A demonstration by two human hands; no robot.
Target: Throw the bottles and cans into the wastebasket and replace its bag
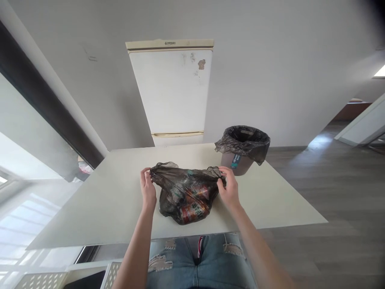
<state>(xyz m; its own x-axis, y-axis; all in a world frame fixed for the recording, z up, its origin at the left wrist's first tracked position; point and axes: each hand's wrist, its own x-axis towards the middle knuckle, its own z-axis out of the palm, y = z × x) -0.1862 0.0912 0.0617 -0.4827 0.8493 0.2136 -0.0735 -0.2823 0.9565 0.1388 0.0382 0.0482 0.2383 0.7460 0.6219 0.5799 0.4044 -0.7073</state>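
A thin black garbage bag (188, 190) lies on the white table (99, 196) in front of me. Through its sheer plastic I make out crumpled packaging in red, orange and green, but its exact kind is blurred by the film. My left hand (148, 188) pinches the bag's upper left corner between thumb and fingers. At the opposite corner, my right hand (229, 186) grips the edge the same way. The bag's top edge is stretched sideways between both hands, while its filled part rests on the tabletop.
A trash bin (241, 164) lined with a black bag stands at the table's back right, close to my right hand. Behind the table is a white refrigerator (174, 92) against the grey wall. White perforated baskets (42, 281) sit below at left.
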